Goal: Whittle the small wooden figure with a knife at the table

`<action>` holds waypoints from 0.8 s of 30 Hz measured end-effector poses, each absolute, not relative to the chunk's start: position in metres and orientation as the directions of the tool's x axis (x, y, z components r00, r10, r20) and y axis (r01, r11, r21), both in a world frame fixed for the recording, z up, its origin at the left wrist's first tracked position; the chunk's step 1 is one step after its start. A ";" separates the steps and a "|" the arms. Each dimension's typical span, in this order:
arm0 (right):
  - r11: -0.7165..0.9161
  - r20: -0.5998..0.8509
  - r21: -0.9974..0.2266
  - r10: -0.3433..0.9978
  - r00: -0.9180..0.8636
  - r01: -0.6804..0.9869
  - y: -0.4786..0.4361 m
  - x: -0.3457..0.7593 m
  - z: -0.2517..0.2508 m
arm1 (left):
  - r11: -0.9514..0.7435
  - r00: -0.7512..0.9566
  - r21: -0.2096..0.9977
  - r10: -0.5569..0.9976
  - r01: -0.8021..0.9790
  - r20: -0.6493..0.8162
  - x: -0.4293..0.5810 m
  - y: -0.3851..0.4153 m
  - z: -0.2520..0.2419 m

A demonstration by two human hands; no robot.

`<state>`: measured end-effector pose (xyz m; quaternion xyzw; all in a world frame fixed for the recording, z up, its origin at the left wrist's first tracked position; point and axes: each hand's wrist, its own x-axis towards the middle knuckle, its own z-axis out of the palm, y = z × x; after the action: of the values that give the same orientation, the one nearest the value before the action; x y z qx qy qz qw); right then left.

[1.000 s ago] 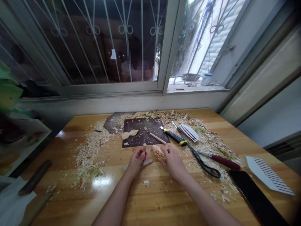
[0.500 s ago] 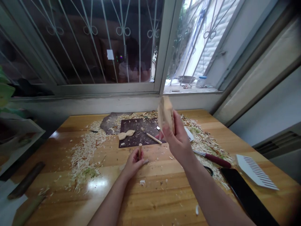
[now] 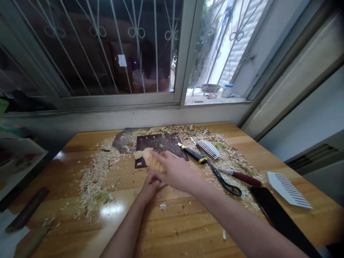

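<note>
My right hand (image 3: 174,170) reaches left across the wooden table (image 3: 172,229), closed on a pale carved wood piece (image 3: 152,160) held over the near edge of the dark cutting mat (image 3: 161,142). Beneath it my left hand (image 3: 151,185) rests on the table, mostly covered by the right hand, so its fingers and what it grips are hidden. A small bow-shaped wood piece (image 3: 138,154) lies on the mat just left of the carved piece.
Wood shavings (image 3: 94,179) cover the table's left and back. To the right lie a yellow-black utility knife (image 3: 192,154), black scissors (image 3: 224,181), a red-handled tool (image 3: 243,176), two white combs (image 3: 208,148), (image 3: 287,184) and a black phone (image 3: 276,216). A dark stick (image 3: 27,209) lies far left.
My right hand has come down from head height and swung left with the carved wood piece, now covering my left hand. The view has shifted slightly.
</note>
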<state>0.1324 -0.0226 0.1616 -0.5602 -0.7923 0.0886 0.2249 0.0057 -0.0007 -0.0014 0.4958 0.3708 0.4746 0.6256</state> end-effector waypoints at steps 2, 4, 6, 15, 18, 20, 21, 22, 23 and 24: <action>0.380 0.188 -0.399 0.924 -0.332 0.834 -0.021 0.132 0.164 | 0.083 0.277 0.965 0.961 -0.250 -0.011 0.006 0.002 -0.004; 0.387 0.320 -0.492 0.914 -0.251 0.780 -0.018 0.132 0.166 | 0.083 0.315 0.953 0.949 -0.290 0.013 0.006 0.004 -0.003; 0.410 0.449 -0.570 0.881 -0.148 0.712 -0.014 0.132 0.163 | 0.083 0.341 0.943 0.939 -0.322 0.034 0.007 0.005 -0.001; 0.413 0.414 -0.783 0.904 -0.105 0.466 -0.008 0.133 0.144 | 0.076 0.348 0.935 0.936 -0.346 0.053 0.008 0.007 -0.005; 0.369 0.317 -0.766 0.929 -0.190 0.526 -0.008 0.133 0.143 | 0.079 0.309 0.931 0.950 -0.356 0.038 0.008 0.007 -0.006; 0.361 0.247 -0.748 0.930 -0.272 0.557 -0.007 0.135 0.145 | 0.073 0.297 0.928 0.954 -0.364 0.041 0.008 0.008 -0.006; 0.370 0.265 -0.764 0.927 -0.266 0.528 -0.007 0.135 0.146 | 0.071 0.308 0.927 0.950 -0.367 0.050 0.008 0.008 -0.006; 0.386 0.316 -0.793 0.922 -0.223 0.471 -0.007 0.135 0.148 | 0.071 0.324 0.927 0.944 -0.368 0.057 0.008 0.008 -0.005; 0.404 0.375 -0.821 0.915 -0.153 0.403 -0.007 0.136 0.150 | 0.075 0.339 0.927 0.939 -0.366 0.058 0.008 0.008 -0.005; 0.415 0.414 -0.839 0.906 -0.082 0.352 -0.007 0.136 0.150 | 0.082 0.348 0.928 0.936 -0.364 0.054 0.008 0.007 -0.004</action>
<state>0.1357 -0.0073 0.1505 -0.4624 -0.6801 0.2801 0.4951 0.0079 0.0072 -0.0041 0.4736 0.3022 0.4846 0.6704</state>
